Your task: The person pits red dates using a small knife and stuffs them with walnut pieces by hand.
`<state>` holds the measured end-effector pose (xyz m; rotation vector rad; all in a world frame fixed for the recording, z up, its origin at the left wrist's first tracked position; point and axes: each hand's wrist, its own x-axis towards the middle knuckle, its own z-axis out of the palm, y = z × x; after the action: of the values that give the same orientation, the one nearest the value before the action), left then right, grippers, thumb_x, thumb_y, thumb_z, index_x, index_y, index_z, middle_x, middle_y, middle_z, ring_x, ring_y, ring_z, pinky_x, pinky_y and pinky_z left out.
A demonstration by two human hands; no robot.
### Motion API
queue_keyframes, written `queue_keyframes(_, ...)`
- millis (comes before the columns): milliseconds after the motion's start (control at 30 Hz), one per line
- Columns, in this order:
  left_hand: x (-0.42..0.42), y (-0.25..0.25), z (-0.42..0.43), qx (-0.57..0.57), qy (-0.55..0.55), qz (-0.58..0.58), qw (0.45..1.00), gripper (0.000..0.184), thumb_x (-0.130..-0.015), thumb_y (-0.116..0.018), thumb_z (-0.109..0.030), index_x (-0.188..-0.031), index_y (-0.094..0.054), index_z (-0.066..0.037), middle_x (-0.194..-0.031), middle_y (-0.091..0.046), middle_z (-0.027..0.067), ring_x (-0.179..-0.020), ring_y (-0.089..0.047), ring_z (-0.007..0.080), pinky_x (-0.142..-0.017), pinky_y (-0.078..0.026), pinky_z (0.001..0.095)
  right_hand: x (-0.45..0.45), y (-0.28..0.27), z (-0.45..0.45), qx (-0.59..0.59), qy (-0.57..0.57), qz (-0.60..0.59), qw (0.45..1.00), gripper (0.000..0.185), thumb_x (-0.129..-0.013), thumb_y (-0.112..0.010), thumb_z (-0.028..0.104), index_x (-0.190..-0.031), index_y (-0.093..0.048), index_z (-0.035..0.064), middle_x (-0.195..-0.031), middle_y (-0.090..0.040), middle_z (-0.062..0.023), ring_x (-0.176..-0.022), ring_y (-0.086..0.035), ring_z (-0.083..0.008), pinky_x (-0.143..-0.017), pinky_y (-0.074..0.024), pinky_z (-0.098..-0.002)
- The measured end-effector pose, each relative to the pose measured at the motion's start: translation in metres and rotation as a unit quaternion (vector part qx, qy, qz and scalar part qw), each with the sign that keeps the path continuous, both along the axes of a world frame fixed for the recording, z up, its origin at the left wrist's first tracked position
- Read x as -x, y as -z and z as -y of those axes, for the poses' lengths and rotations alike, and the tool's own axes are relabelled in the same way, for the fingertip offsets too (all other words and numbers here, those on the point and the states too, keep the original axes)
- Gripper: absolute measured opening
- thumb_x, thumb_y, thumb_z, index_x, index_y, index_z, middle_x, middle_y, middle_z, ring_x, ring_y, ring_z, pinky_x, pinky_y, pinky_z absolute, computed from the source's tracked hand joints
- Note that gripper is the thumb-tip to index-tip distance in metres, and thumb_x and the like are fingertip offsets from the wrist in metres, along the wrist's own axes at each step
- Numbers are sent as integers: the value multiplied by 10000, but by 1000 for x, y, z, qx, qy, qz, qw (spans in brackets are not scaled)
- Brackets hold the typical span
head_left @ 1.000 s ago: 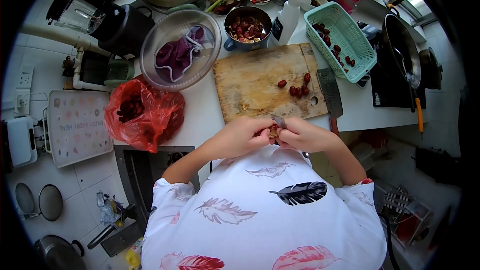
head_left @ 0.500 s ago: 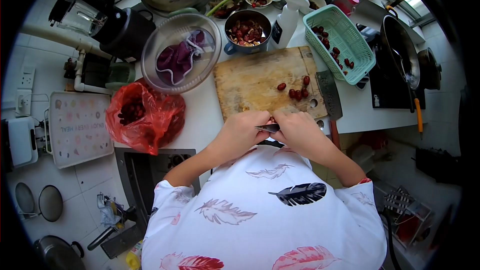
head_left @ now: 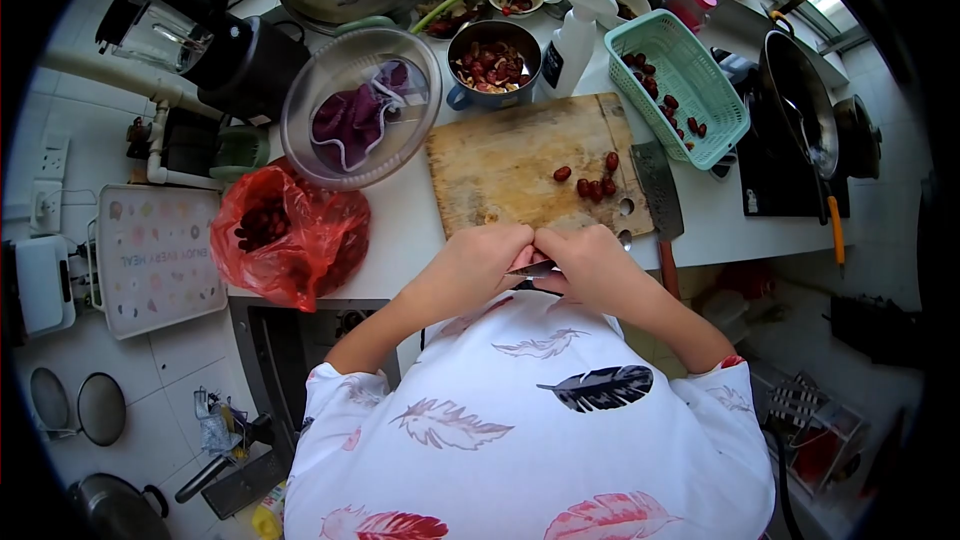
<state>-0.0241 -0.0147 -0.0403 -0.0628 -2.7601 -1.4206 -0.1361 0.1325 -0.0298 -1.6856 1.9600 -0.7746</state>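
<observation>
While the right hand grips a small knife pointing left, the left hand curls close beside it, though I cannot tell what that hand holds, both at the near edge of the cutting board, on whose right side a few red dates lie.

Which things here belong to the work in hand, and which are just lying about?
Seemingly part of the job: small blade at the hands; red fruits on the cutting board; pot of cut pieces; green basket.

Probably just lying about: spray bottle; blender; purple cloth; wok.
</observation>
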Motion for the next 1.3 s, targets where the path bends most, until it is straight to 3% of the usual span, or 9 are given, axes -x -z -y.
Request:
queue_keyframes(167,-4,1,0,19,3,-32,999,172,-708,-590,-124,-703,-437,-47,-633,-490,113,-609,-513,283,-551,-410,358,-5,0,3,-9,20,108,994,177,-704,-625,132,-788,-537,4,-700,-604,-148,-633,-592,-292,-543,-456,-351)
queue_keyframes(233,-7,3,-2,5,-7,-36,999,155,-702,-585,-111,-704,-448,-39,-626,-492,115,-585,-504,278,-539,-407,348,-6,4,4,0,52,214,975,151,-694,-611,75,-801,-543,-8,-589,-538,-114,-470,-501,-203,-479,-398,-294)
queue_keyframes(367,-4,2,-6,-90,-59,16,994,110,-737,-536,-79,-730,-465,4,-589,-476,117,-507,-443,217,-494,-382,301,3,14,3,-54,53,321,944,84,-756,-557,69,-792,-542,-5,-551,-491,-46,-487,-444,-100,-466,-362,-241)
queue_keyframes(433,-4,0,-7,-128,-57,22,990,112,-767,-515,-69,-746,-459,26,-571,-456,111,-472,-402,172,-472,-368,275,5,23,0,-84,36,518,851,153,-836,-469,106,-715,-505,19,-598,-484,8,-551,-384,-46,-494,-337,-207)
queue_keyframes(533,-3,-3,-7,-150,-108,61,981,128,-770,-522,-116,-743,-477,1,-610,-509,139,-521,-477,245,-520,-397,314,3,15,4,-64,92,544,832,187,-872,-433,117,-709,-484,43,-615,-452,48,-553,-346,-31,-490,-300,-193)
queue_keyframes(833,-4,0,-2,-87,-51,128,987,160,-781,-508,-142,-820,-442,-1,-680,-542,167,-613,-547,309,-548,-419,371,8,10,6,-126,53,367,920,189,-878,-441,141,-780,-529,5,-601,-486,-10,-544,-391,-62,-484,-327,-223)
queue_keyframes(1033,-4,17,-15,-5,-59,42,997,149,-746,-512,-120,-829,-449,-14,-635,-538,169,-556,-528,330,-521,-418,389,6,9,9,-102,43,298,948,152,-797,-503,114,-807,-526,-36,-615,-517,-83,-558,-437,-120,-533,-391,-270)
queue_keyframes(1100,-4,22,-16,-17,-86,22,996,140,-741,-517,-127,-811,-471,-15,-609,-528,163,-540,-524,325,-508,-413,388,6,6,10,-131,47,290,947,234,-799,-503,165,-908,-575,-29,-697,-584,-174,-549,-526,-232,-546,-416,-332)
queue_keyframes(1300,-2,27,-16,-68,-89,49,993,98,-748,-488,-104,-788,-515,-18,-624,-524,152,-532,-529,271,-504,-413,349,9,18,11,-196,65,295,933,216,-799,-466,142,-872,-572,-32,-627,-557,-117,-535,-503,-170,-521,-394,-295)
